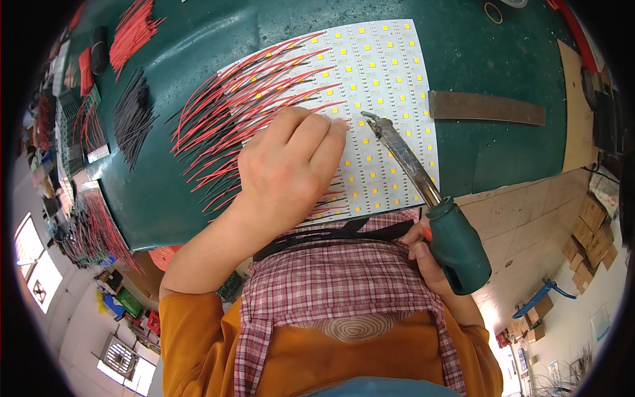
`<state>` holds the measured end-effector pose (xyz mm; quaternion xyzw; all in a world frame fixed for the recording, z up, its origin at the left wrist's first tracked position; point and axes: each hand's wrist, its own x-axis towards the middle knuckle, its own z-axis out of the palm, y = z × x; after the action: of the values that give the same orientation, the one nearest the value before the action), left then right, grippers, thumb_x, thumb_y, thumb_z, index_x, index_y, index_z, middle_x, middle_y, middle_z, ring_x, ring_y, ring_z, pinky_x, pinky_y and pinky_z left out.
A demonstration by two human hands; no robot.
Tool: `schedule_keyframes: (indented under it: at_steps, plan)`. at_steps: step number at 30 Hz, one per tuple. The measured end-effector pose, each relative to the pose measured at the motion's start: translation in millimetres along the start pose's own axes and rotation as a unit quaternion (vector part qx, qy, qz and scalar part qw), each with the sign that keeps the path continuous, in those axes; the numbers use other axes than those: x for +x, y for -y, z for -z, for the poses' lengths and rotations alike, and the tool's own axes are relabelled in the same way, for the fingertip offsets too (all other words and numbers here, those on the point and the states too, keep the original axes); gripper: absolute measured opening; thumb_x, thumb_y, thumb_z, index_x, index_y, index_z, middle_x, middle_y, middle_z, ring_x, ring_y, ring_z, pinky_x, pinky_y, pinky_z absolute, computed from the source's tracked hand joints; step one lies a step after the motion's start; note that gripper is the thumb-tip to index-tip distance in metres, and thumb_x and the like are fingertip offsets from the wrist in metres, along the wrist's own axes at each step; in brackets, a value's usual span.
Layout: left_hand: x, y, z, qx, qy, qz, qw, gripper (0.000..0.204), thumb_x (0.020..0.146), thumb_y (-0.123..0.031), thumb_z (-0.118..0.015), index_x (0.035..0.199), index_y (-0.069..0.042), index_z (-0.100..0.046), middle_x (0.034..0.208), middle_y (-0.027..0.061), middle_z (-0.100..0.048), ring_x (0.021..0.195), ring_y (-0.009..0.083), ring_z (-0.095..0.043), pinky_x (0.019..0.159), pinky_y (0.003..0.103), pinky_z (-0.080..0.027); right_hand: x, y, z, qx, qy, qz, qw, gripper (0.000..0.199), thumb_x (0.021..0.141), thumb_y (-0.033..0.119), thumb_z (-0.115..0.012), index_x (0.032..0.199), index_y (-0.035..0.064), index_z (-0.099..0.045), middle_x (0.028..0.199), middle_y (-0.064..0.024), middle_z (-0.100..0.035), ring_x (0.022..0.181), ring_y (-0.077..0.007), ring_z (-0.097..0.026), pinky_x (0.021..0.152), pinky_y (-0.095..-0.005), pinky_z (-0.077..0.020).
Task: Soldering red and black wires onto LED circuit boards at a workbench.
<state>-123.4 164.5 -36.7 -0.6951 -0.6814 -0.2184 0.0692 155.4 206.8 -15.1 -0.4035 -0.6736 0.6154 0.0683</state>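
Soldering iron (410,155) raised over a wired white board (387,92)

The white board lies on the green-topped bench (503,59) in front of the person, set with rows of small yellow squares (372,65). Red and black wires (228,109) run across its left part and spill past its left edge onto the bench, their right ends lined up in a column near the middle of the board. The left hand (294,159) reaches over these wires from below, its fingers curled and their tips pinched together on a red wire, a short bit of which shows just beside them; whatever else they may grip is hidden. The right hand (423,250) is closed around the green handle of the soldering iron, which covers much of it. The iron slants up and leftward, its bent tip over the board just right of the left fingertips; whether the tip touches the board cannot be told

To the right, a brown strip (486,108) lies just beside the board. On the left of the bench are a loose red bundle (134,36) and, nearer the person, a black bundle (134,119)
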Motion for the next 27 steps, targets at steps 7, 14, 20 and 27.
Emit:
schedule_keyframes:
  at_steps: [7, 14, 20, 27]
  plan:
    - [2, 3, -1, 0.010, 0.001, -0.003, 1.000, 0.025, 0.069, -0.009, -0.066, 0.094, -0.006, -0.067, 0.084, 0.0008, -0.059, 0.081, 0.0168, -0.061, 0.056, 0.027, -0.049, 4, 6, 2, 0.056, 0.011, -0.048, 0.997, 0.014, 0.095, 0.005, -0.057, 0.108, 0.0017, -0.056, 0.087, -0.0050, -0.062, 0.071, -0.0085, -0.054, 0.068, -0.0246, -0.0480]
    - [5, 0, 9, -0.047, -0.027, 0.051, 0.997, 0.024, 0.067, -0.007, -0.066, 0.091, -0.005, -0.068, 0.087, 0.0031, -0.062, 0.080, 0.0199, -0.061, 0.061, 0.030, -0.051, 1, -3, 0, 0.061, -0.004, 0.025, 0.998, 0.023, 0.096, 0.010, -0.058, 0.117, 0.0026, -0.054, 0.090, -0.0067, -0.063, 0.070, -0.0091, -0.054, 0.067, -0.0254, -0.0486]
    - [-4, -8, 8, -0.059, 0.018, 0.045, 0.997, 0.026, 0.066, -0.007, -0.066, 0.091, -0.005, -0.069, 0.084, 0.0039, -0.063, 0.079, 0.0205, -0.062, 0.060, 0.030, -0.051, -10, -14, 11, -0.129, 0.069, 0.014, 0.989, 0.022, 0.095, 0.012, -0.059, 0.115, 0.0019, -0.055, 0.091, -0.0069, -0.063, 0.071, -0.0098, -0.056, 0.068, -0.0265, -0.0495]
    - [-6, -6, 3, -0.041, 0.003, 0.023, 0.999, 0.028, 0.067, -0.008, -0.066, 0.094, -0.006, -0.069, 0.085, 0.0019, -0.063, 0.080, 0.0183, -0.062, 0.058, 0.028, -0.050, -7, -14, 10, -0.209, 0.071, 0.047, 0.974, 0.023, 0.095, 0.016, -0.061, 0.110, -0.0002, -0.056, 0.091, -0.0083, -0.063, 0.075, -0.0133, -0.060, 0.077, -0.0303, -0.0531]
